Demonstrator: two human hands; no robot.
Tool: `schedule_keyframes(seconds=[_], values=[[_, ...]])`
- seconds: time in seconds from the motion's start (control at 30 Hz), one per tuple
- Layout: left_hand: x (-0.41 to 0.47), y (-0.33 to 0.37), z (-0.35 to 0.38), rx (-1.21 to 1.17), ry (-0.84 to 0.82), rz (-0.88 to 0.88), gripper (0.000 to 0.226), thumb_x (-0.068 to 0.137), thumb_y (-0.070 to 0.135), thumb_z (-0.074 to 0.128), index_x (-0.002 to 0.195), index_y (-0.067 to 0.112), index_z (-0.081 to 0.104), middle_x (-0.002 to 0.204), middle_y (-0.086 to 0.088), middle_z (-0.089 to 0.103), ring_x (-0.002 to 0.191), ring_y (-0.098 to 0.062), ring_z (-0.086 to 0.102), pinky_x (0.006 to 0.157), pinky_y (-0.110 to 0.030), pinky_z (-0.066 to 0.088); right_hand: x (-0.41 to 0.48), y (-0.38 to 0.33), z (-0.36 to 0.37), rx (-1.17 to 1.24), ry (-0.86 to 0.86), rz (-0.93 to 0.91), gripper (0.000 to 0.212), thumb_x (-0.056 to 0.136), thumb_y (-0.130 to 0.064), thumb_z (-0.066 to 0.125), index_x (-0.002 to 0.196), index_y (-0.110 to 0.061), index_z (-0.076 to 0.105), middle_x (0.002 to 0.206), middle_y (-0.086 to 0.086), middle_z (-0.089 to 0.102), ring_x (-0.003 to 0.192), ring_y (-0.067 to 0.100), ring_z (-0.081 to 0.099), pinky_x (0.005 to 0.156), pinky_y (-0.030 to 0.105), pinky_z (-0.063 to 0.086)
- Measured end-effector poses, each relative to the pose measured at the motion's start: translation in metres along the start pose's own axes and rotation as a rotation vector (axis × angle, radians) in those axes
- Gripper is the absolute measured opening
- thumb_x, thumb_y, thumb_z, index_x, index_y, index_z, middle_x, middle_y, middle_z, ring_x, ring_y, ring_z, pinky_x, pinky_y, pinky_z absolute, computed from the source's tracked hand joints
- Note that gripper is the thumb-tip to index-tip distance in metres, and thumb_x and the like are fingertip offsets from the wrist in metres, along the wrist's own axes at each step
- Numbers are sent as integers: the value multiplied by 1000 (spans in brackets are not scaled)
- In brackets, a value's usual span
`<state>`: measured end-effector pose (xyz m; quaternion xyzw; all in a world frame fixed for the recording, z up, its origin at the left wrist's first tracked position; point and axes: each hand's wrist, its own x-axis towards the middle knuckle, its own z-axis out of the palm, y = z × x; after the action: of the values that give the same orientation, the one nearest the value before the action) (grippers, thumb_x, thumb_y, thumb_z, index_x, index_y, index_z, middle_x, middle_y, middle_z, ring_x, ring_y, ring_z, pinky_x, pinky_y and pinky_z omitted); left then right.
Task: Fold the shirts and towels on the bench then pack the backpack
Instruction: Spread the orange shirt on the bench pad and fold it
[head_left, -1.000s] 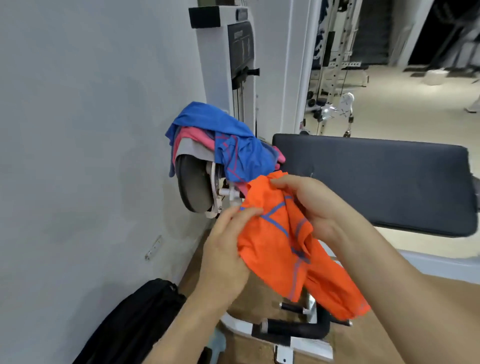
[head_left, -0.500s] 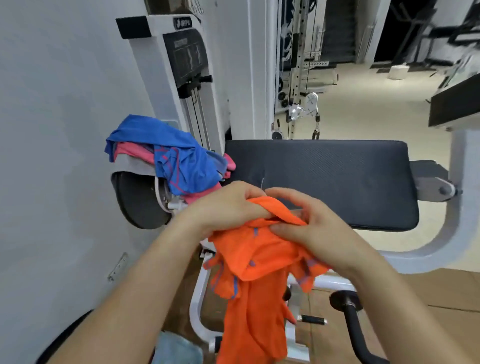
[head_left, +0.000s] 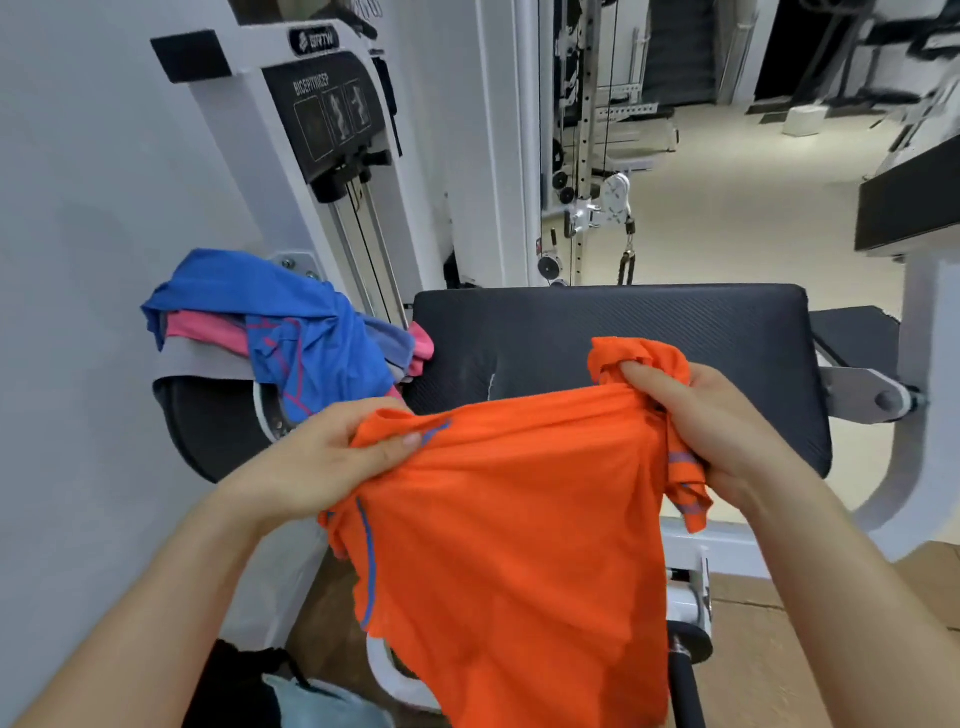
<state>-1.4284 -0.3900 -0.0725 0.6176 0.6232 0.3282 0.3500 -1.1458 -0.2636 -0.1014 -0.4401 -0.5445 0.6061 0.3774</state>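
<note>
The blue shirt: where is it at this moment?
In the head view the blue shirt lies at the left, heaped on a pink cloth, just left of the black bench pad.

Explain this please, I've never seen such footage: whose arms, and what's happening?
No robot here. The one picture comes from a camera worn on a person's head in a gym, looking down at their own arms. The left hand and right hand each grip the top of an orange shirt, holding it spread in front of a black padded bench. Left of the bench, a blue shirt and a pink garment lie heaped on a machine's round pad. A black bag, probably the backpack, shows at the bottom left.
</note>
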Motion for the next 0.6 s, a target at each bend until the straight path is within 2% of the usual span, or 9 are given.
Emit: schedule_keyframes(seconds=[0.07,0.13,0.2,0.27,0.33,0.4,0.47,0.53,0.6], values=[[-1,-6,-6,-129,56,-41,26,87,36,57,89,16,73,76,2,71,70,-7,65,65,-20,51,12,4,3,-132,85,-36,17,87,-35,68,71,-32,74,56,-8,63,46,5,55,40,18,42],[2,-13,-8,-184,153,-48,36,86,40,55,88,9,74,78,-12,72,72,-13,66,68,-24,52,24,3,14,-266,189,-121,15,88,-37,64,77,-30,71,60,-8,62,53,7,55,44,19,43],[5,-15,-6,-359,252,-66,35,86,40,56,85,9,74,81,-14,73,70,-17,67,65,-27,54,34,1,32,-671,298,-161,20,92,-45,56,96,-29,68,90,1,64,89,18,59,69,31,48],[10,-12,5,-560,329,-102,28,92,32,57,88,10,74,86,-15,73,74,-22,67,66,-31,55,30,-4,55,-1015,351,-133,57,88,-62,50,133,-26,49,125,10,52,121,32,44,92,45,43],[16,-4,24,-678,290,-118,22,96,21,54,95,7,71,88,-13,73,77,-23,68,67,-32,57,12,-13,78,-729,86,-128,75,77,-77,47,131,-25,49,117,5,61,112,27,57,88,38,52],[21,5,43,-684,96,-84,16,96,4,52,101,12,64,82,-3,74,75,-16,70,63,-28,58,-10,-11,104,-325,-255,-134,59,78,-70,56,115,-24,60,101,-8,71,95,14,67,76,23,55],[23,12,49,-582,-110,-41,35,93,-14,45,103,16,58,79,6,72,75,-9,69,66,-24,58,-21,0,112,-258,-192,-242,31,84,-43,70,109,-25,66,97,-8,73,91,7,68,78,23,52],[22,10,47,-458,-235,9,46,94,-17,38,115,19,58,85,5,71,78,-10,69,72,-23,57,-24,3,111,-196,-50,-287,14,91,-18,66,104,-22,71,93,-2,74,89,11,69,81,33,54],[20,3,39,-390,-140,61,48,93,-15,40,113,23,63,81,5,73,68,-10,69,64,-21,56,-29,1,105,-162,-59,-280,18,96,-14,58,103,-21,73,93,0,75,89,13,69,82,32,55]])
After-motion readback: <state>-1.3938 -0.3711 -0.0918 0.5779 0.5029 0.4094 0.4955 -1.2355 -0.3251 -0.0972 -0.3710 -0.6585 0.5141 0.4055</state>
